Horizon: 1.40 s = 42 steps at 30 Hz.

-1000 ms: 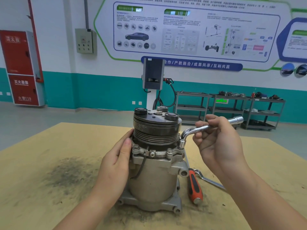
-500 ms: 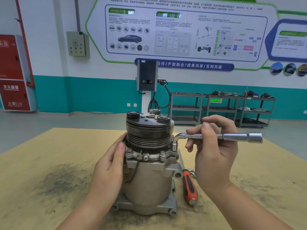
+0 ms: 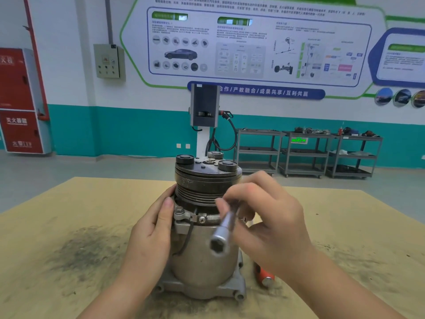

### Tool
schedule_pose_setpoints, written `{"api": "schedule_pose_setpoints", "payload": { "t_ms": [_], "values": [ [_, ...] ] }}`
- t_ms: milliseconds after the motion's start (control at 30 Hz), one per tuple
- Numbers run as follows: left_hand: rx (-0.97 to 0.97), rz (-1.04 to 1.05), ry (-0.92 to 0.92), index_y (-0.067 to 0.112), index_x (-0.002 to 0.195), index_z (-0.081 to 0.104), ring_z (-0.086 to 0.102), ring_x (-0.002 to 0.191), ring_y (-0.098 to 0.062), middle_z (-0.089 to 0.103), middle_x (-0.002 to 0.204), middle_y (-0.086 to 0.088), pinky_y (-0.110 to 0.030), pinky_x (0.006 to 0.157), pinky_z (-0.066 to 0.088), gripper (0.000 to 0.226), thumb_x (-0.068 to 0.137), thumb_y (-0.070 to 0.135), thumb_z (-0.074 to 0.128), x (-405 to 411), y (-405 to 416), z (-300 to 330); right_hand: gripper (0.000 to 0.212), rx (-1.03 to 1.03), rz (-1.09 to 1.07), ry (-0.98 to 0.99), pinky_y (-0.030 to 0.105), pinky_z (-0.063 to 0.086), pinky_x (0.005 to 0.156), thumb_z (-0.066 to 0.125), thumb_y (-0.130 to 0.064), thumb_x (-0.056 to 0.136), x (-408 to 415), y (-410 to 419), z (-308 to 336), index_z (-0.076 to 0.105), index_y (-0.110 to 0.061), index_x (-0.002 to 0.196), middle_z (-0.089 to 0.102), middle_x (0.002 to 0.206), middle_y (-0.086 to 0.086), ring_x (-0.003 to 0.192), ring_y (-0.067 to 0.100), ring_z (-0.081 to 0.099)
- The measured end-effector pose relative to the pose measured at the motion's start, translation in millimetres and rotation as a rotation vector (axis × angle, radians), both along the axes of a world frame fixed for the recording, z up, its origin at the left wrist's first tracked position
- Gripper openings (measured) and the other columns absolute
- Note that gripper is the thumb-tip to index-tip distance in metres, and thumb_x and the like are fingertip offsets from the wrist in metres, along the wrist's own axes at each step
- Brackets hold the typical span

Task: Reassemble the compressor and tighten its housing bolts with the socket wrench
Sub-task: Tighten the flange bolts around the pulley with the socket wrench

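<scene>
Socket wrench [image 3: 226, 229] swung toward camera, right hand [image 3: 271, 226] gripping it, left hand [image 3: 151, 229] steadying one compressor [image 3: 202, 256]

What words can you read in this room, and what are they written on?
"合作/产教融合/成果共享/互利共赢": blue banner under the wall poster.
"灭火器箱": red cabinet, lower door; blurred, so not certain.
Green glowing sign by the carts: too blurred to read.
Poster's small print: too small to read.
Compressor and wrench: no readable text.
</scene>
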<state>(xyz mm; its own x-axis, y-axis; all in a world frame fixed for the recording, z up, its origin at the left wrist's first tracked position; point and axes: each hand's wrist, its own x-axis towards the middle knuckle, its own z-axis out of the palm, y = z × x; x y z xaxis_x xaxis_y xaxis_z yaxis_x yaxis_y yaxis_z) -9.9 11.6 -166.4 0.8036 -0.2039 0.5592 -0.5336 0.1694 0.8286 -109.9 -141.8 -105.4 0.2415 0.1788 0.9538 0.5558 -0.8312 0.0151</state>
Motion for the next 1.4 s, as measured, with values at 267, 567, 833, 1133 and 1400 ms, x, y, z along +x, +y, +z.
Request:
{"api": "schedule_pose_setpoints", "payload": {
  "t_ms": [267,567,833,1133,1400],
  "values": [
    [0.016,0.035,-0.01,0.041,0.117,0.062,0.052,0.116,0.017,0.065,0.113,0.036,-0.004,0.098,0.036,0.034,0.091,0.043,0.04,1.0,-1.0,0.0,0.014,-0.095,-0.052,-0.068,0.026,0.053,0.065,0.063,-0.012,0.09,-5.8,-8.8,12.2,0.074,-0.005,0.097,0.07,0.09,0.005,0.078,0.015,0.065],
    [0.004,0.004,0.04,0.041,0.121,0.063,0.056,0.124,0.0,0.066,0.122,0.024,-0.046,0.112,0.039,0.046,0.089,0.057,0.035,-1.3,-0.3,-1.7,0.019,1.104,0.447,0.178,0.024,0.045,0.044,0.041,-0.001,0.092,-2.2,-15.4,22.8,0.044,-0.018,0.098,0.067,0.065,0.006,0.044,0.019,0.054],
    [0.067,-0.059,-0.058,0.036,0.129,0.055,0.057,0.117,0.007,0.066,0.12,0.028,-0.008,0.094,0.043,0.064,0.072,0.066,0.057,1.0,3.4,-1.2,0.015,1.482,0.548,0.277,0.023,0.041,0.039,0.036,-0.002,0.093,4.7,-24.5,23.1,0.047,-0.011,0.09,0.062,0.053,0.005,0.038,0.016,0.047],
    [0.101,-0.106,-0.034,0.044,0.123,0.054,0.062,0.11,0.005,0.067,0.117,0.027,-0.006,0.081,0.048,0.078,0.05,0.057,0.078,6.7,7.6,-6.0,0.015,1.502,0.589,0.35,0.022,0.041,0.038,0.038,-0.003,0.093,8.5,-24.4,22.4,0.047,-0.01,0.083,0.061,0.053,0.006,0.037,0.015,0.046],
    [0.113,-0.089,-0.044,0.047,0.123,0.053,0.061,0.109,0.008,0.065,0.117,0.03,-0.005,0.081,0.047,0.077,0.051,0.059,0.078,5.5,6.9,-6.2,0.04,1.255,0.727,0.045,0.02,0.038,0.044,0.04,-0.021,0.096,10.5,-20.1,-0.9,0.058,-0.021,0.06,0.058,0.052,0.004,0.038,0.019,0.045]
  ]
}}
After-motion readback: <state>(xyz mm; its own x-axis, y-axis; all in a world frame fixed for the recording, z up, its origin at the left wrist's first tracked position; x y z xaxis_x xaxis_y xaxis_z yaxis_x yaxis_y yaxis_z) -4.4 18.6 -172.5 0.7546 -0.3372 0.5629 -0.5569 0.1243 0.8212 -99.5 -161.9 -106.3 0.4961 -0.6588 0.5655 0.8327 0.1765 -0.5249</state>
